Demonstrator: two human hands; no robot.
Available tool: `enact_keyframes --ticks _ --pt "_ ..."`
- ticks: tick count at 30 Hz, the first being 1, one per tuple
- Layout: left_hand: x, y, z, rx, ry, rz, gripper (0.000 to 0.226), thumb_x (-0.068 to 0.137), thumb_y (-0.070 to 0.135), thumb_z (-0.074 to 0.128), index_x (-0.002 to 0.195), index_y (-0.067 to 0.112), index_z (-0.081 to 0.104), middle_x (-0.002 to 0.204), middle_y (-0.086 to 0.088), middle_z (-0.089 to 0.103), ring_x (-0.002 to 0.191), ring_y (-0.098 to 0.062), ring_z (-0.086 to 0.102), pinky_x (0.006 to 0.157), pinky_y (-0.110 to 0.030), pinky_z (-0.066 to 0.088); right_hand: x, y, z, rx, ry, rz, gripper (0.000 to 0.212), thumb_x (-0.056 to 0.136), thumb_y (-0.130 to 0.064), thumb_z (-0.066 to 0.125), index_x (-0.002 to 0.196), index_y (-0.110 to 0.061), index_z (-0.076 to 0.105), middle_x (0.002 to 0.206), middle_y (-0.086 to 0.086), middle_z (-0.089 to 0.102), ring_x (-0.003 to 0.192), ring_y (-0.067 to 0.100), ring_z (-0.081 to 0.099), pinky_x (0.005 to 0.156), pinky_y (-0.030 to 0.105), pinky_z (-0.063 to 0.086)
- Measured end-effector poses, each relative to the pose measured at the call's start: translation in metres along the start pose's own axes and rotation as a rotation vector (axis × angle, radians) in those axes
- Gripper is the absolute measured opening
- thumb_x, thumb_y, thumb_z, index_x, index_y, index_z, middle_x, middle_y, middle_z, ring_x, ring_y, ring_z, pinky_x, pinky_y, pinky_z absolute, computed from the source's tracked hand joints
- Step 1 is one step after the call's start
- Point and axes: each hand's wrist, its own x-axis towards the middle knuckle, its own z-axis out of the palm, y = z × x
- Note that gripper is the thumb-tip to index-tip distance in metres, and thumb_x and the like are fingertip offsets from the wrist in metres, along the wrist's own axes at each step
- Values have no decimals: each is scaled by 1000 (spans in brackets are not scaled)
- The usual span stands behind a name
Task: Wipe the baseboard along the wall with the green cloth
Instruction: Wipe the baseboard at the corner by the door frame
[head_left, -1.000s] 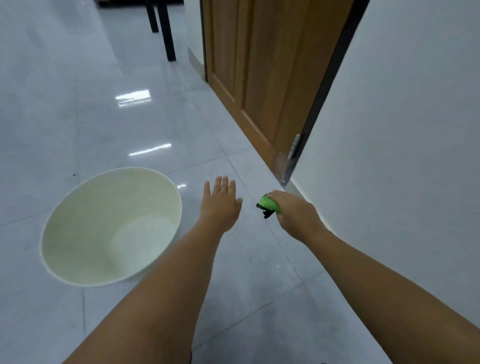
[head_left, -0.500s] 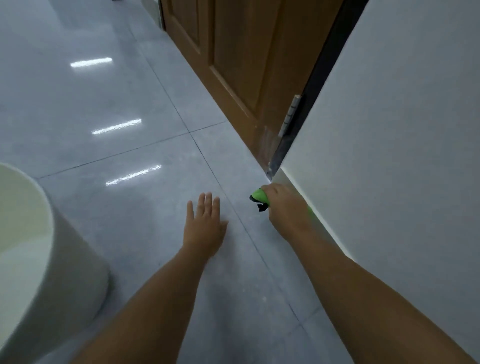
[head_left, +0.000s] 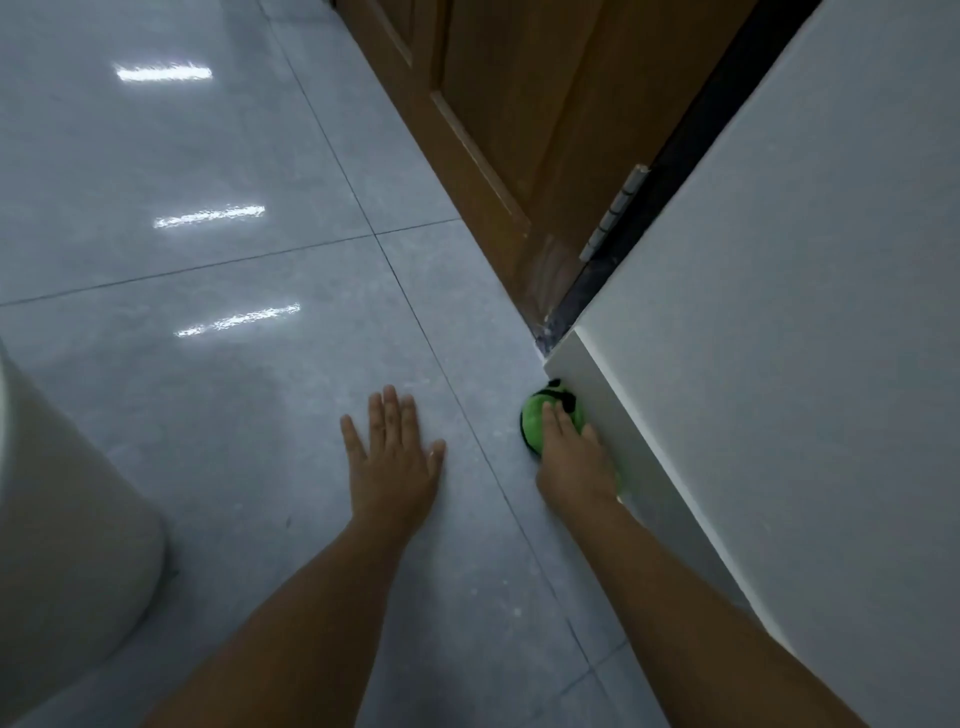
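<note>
A pale basin (head_left: 62, 519) is seen at the far left edge, standing on the grey tiled floor (head_left: 208, 415) and cut off by the frame. Bright streaks of light are reflected in the glossy tiles beyond it. Near the middle, the left hand (head_left: 392, 462) is laid flat on the floor, palm down, its fingers (head_left: 389, 415) spread and nothing held. A tile joint runs between the two hands. To the right, the right hand (head_left: 571, 462) is pressed over the green cloth (head_left: 535, 423), which is bunched into a ball with a dark patch showing on its far side; the fingers are closed down on top of the cloth, holding it. The cloth is held against the white baseboard (head_left: 654, 483), close to the baseboard's near end by the door frame, and it rests on the floor where the floor meets the baseboard. Above the baseboard, the pale wall (head_left: 805, 338) fills the right side. Beyond the corner, a brown wooden door (head_left: 519, 130) is seen, with a metal hinge (head_left: 615, 210) at its edge beside the dark frame (head_left: 691, 135).
</note>
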Motion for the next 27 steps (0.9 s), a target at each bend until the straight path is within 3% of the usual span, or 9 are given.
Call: enact_keyframes --ticks 4,8,10,14,17,19,21,25,27 --pt "-18 20 4 -39 -23 45 64 99 44 11 149 12 -11 160 -10 -15 147 -25 -16 113 -58 -16 -55 33 -7 -148 -61 -11 62 93 -10 43 151 -13 21 155 1 32 129 27 38 101 36 40" --pt "-21 17 10 -77 55 52 66 95 47 7 151 12 -2 161 -9 -4 148 -24 -8 115 -58 -10 -40 16 -47 -274 247 -271 54 79 -3 63 132 -8 55 133 11 59 110 30 57 89 38 46" --pt "-22 16 10 -100 102 64 68 93 47 10 151 11 9 160 -10 7 148 -25 3 116 -59 -4 -14 -5 -61 -424 371 -373 46 79 -5 64 124 -6 61 134 15 58 111 33 58 91 42 47" --pt "-21 17 13 -104 126 60 67 92 45 20 148 8 25 156 -12 25 146 -26 21 116 -61 8 48 -21 -73 -782 144 -334 40 100 -13 38 138 -5 45 154 21 27 141 37 21 119 50 6" --pt "-20 15 14 -96 114 57 67 92 45 20 148 9 25 157 -11 24 146 -25 20 116 -59 5 35 2 -60 -761 82 -362 35 96 -15 49 127 -1 58 146 23 42 139 36 30 120 45 13" --pt "-21 15 11 -95 109 64 68 91 45 19 148 9 26 157 -11 25 146 -25 21 116 -60 6 -9 27 -50 -757 98 -401 28 71 -20 81 95 -5 77 110 18 72 113 30 62 107 40 43" --pt "-20 14 8 -103 95 66 69 91 45 17 148 9 25 157 -11 23 146 -25 20 116 -60 6 -54 51 -40 -683 52 -424 31 40 -17 94 65 -8 79 74 10 77 81 26 74 84 38 59" --pt "-23 14 5 -114 87 69 70 90 47 12 150 10 18 159 -10 16 148 -24 12 117 -58 1 -81 53 -45 -606 -43 -426 38 15 -8 91 44 -8 67 41 4 60 43 21 62 54 30 58" --pt "-23 15 3 -124 101 61 70 90 46 14 150 10 20 159 -10 18 147 -24 14 117 -59 2 -56 28 -66 -656 -67 -395 32 32 -16 92 54 -9 71 56 7 67 55 25 66 58 28 54"
